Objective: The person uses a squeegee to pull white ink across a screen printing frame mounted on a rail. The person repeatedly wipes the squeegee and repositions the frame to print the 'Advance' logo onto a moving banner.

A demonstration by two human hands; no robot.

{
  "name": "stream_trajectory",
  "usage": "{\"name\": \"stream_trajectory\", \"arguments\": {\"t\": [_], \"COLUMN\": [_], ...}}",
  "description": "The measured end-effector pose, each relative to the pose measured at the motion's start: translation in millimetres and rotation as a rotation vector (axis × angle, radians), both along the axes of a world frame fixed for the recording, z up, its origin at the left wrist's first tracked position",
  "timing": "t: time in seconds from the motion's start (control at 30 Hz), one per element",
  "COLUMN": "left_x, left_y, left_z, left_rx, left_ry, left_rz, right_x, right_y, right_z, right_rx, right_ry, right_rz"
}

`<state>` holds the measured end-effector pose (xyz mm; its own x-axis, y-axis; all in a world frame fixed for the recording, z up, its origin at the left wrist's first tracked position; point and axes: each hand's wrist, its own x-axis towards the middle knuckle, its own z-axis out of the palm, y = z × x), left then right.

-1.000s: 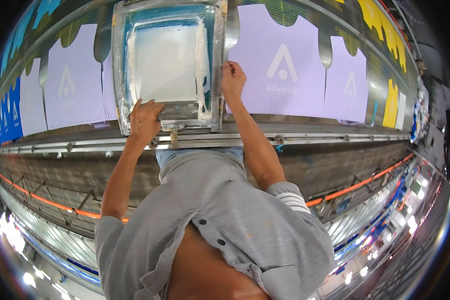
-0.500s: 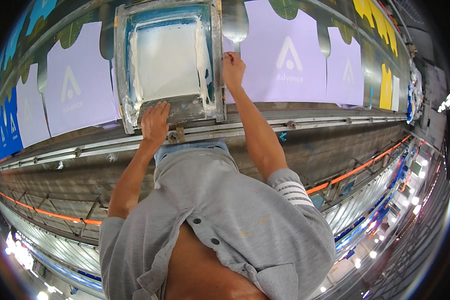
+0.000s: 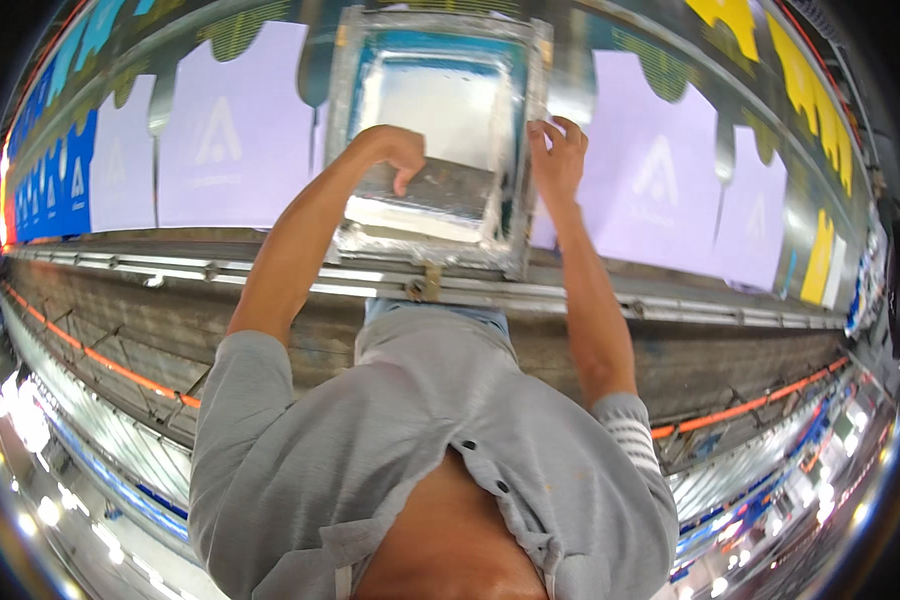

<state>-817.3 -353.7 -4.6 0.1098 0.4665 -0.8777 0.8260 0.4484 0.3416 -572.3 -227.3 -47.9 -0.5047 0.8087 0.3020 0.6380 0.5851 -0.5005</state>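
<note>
A screen-printing frame (image 3: 539, 120) with grey taped rails lies on the long printing table, a pool of white ink (image 3: 440, 105) inside its blue-green border. My left hand (image 3: 400, 152) is bent over the left part of a wide grey squeegee (image 3: 455, 190), fingers closed on it and thumb pointing down. The squeegee lies crosswise inside the frame, a little nearer to me than its middle. At the frame's right rail, my right hand (image 3: 558, 158) has its fingers curled against the edge. Lilac shirt pieces (image 3: 232, 130) with a pale triangular print lie on both sides.
A metal rail (image 3: 210, 270) runs along the table's near edge, with a small clamp block (image 3: 432, 282) below the frame. Blue printed pieces (image 3: 60, 190) lie at far left, yellow ones (image 3: 818, 255) at right. Behind me runs an orange pipe (image 3: 100, 345).
My left hand and the squeegee have moved from the frame's near end farther away from me, toward its middle. My right hand stays at the right rail. The whole view has shifted.
</note>
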Motion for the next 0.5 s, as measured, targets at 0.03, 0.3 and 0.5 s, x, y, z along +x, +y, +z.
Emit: {"name": "stream_trajectory", "arguments": {"t": [0.03, 0.3, 0.5], "left_x": [-9.1, -79.8, -105.3], "left_y": [7.3, 81.5, 77.4], "left_z": [14.5, 14.7, -20.9], "left_rx": [0.063, 0.794, 0.828], "left_ry": [-0.020, 0.504, 0.562], "left_rz": [0.023, 0.137, 0.168], "right_x": [-19.6, -155.4, -169.1], "right_y": [6.4, 91.7, 93.9], "right_z": [35.2, 25.5, 25.5], "right_rx": [-0.448, 0.027, 0.015], "right_ry": [0.047, -0.463, -0.475], "right_rz": [0.213, 0.568, 0.539]}}
